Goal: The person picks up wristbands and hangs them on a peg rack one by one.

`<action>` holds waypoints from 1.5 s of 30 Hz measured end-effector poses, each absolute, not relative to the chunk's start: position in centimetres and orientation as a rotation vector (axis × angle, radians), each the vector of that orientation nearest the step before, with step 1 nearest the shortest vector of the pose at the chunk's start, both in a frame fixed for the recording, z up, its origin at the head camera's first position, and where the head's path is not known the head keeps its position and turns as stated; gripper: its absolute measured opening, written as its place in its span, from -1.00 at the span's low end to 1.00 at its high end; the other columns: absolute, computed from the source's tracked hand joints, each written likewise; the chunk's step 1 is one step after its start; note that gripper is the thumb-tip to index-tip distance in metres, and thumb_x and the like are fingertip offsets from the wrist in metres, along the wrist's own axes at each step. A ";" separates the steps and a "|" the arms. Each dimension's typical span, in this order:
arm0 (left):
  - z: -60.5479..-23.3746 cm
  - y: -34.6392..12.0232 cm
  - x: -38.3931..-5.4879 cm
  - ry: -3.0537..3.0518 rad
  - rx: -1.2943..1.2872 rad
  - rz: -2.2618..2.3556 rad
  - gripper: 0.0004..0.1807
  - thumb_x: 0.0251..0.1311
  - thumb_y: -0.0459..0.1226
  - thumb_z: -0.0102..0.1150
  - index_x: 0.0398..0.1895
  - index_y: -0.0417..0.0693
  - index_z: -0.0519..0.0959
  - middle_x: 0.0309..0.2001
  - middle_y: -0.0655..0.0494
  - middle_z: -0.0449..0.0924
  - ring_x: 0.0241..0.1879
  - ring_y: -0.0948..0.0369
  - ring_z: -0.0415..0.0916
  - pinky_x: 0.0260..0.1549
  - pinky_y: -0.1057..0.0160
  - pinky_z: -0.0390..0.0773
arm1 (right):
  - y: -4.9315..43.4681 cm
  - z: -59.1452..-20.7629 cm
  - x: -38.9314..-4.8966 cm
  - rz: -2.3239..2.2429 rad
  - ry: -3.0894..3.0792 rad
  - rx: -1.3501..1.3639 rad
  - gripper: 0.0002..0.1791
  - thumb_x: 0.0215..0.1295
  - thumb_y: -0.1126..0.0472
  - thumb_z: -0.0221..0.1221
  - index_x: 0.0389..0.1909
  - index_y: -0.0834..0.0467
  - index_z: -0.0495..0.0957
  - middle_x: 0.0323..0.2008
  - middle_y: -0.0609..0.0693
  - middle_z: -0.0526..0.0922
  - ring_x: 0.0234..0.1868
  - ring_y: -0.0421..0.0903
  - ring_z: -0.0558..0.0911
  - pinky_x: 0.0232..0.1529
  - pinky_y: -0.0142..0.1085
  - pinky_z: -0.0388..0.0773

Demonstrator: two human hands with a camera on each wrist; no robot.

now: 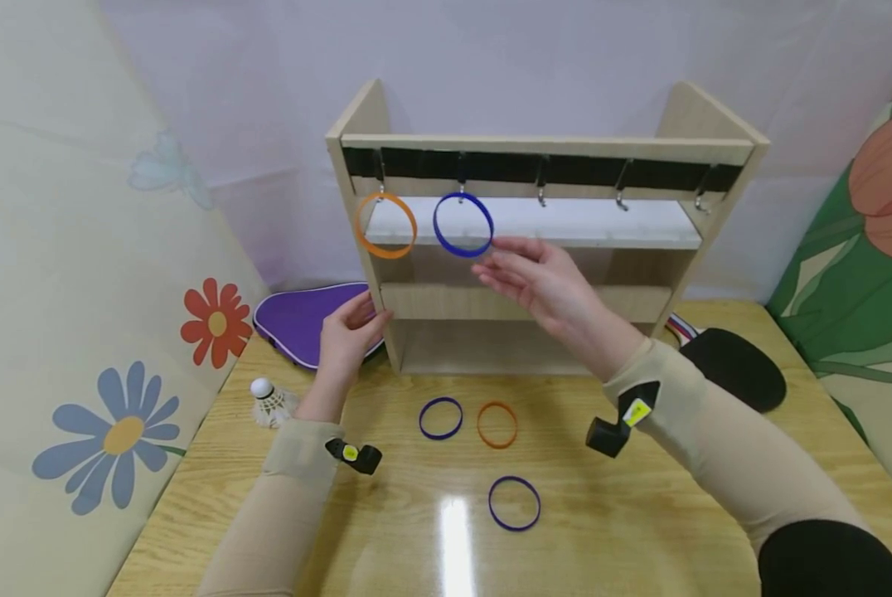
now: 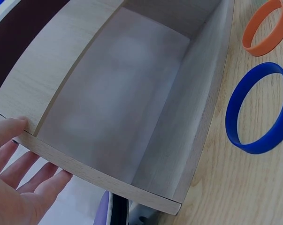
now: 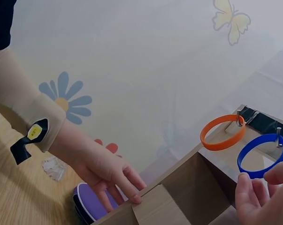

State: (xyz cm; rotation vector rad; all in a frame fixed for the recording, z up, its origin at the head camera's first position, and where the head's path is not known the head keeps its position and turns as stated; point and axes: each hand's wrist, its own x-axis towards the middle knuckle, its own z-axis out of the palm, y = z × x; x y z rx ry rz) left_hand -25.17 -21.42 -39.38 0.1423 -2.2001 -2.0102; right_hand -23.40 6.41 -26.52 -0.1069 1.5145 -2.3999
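The orange ring (image 1: pixel 390 253) and blue ring (image 1: pixel 462 252) are plain, the rack (image 1: pixel 446 302) pale beige, its strip (image 1: pixel 501 167) black, the pouch (image 1: pixel 297 319) purple.

Left hand (image 2: pixel 23 199) touches rack (image 2: pixel 108 182) (purple case (image 2: pixel 102 210), perhaps, beyond).

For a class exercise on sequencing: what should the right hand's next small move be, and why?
Probably lower the right hand toward the orange band on the table: the blue band beside its fingers hangs from the second hook, and the third hook from the left is bare.
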 end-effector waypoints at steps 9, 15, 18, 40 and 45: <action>-39.3 -21.4 -25.0 -2.213 0.139 -2.006 -0.43 0.28 -0.31 0.28 0.37 -0.10 0.44 0.26 -0.17 0.52 -0.08 0.47 0.58 -0.14 0.45 0.65 | 7.0 -28.2 -23.0 -2.291 1.647 -0.086 -0.56 0.46 0.41 0.04 0.32 0.30 0.34 0.05 0.23 0.53 -0.11 -0.10 0.70 0.01 -0.34 0.66; -39.4 -21.5 -25.1 -2.215 0.140 -2.000 -0.43 0.28 -0.31 0.28 0.37 -0.08 0.44 0.26 -0.16 0.52 -0.11 0.49 0.59 -0.09 0.38 0.66 | 7.5 -29.7 -22.8 -2.239 1.673 -0.077 -0.53 0.45 0.42 0.04 0.34 0.34 0.30 0.03 0.24 0.56 -0.18 -0.15 0.71 -0.05 -0.36 0.68; -39.4 -21.5 -25.1 -2.209 0.138 -1.998 -0.43 0.28 -0.31 0.28 0.37 -0.09 0.44 0.26 -0.17 0.52 -0.12 0.49 0.58 -0.12 0.42 0.65 | 7.6 -30.4 -22.8 -2.216 1.686 -0.073 -0.53 0.44 0.43 0.04 0.34 0.36 0.30 -0.02 0.22 0.57 -0.23 -0.16 0.71 -0.10 -0.38 0.69; -39.2 -21.4 -25.0 -2.206 0.129 -2.008 -0.41 0.28 -0.31 0.28 0.39 -0.08 0.42 0.27 -0.14 0.51 0.01 0.38 0.57 -0.15 0.47 0.64 | 8.8 -38.1 -22.1 -1.963 1.877 -0.070 -0.51 0.41 0.42 0.07 0.32 0.43 0.29 -0.31 -0.04 0.66 -0.28 -0.19 0.68 -0.11 -0.36 0.69; -39.3 -21.4 -24.9 -2.220 0.134 -2.001 -0.40 0.28 -0.29 0.28 0.39 -0.04 0.42 0.28 -0.11 0.52 0.06 0.34 0.57 -0.08 0.40 0.65 | 9.2 -39.8 -21.9 -1.906 1.898 -0.059 -0.49 0.41 0.39 0.09 0.33 0.43 0.29 -0.28 -0.02 0.66 -0.25 -0.14 0.69 -0.08 -0.31 0.69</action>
